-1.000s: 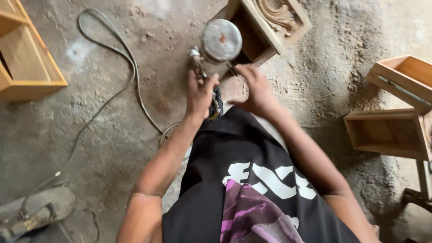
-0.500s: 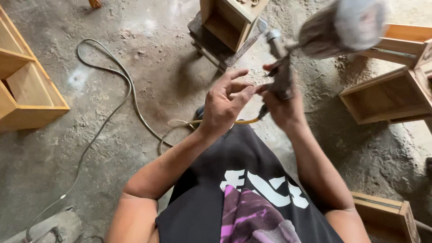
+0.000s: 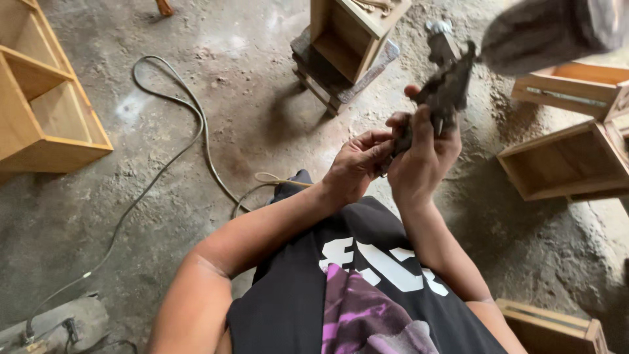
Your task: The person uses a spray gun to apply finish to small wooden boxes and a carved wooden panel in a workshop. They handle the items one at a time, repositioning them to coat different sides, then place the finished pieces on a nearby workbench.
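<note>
A person's right hand (image 3: pixel 422 160) clamps its grip around a grimy grey metal spray gun (image 3: pixel 445 88), raised at one o'clock for close work, while the left hand (image 3: pixel 354 167) pinches its base; a black cable (image 3: pixel 177 124) trails across the concrete floor (image 3: pixel 249 98).

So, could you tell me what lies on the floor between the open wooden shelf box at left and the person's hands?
A grey cable snakes across dusty concrete floor, head view.

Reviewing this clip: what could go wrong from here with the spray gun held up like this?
The right hand grips the spray gun by its handle alone, its cup tilted high, so it may slip or spill. The left hand fingers work near the trigger, risking a discharge. The hose loops across the floor, a likely snag.
</note>
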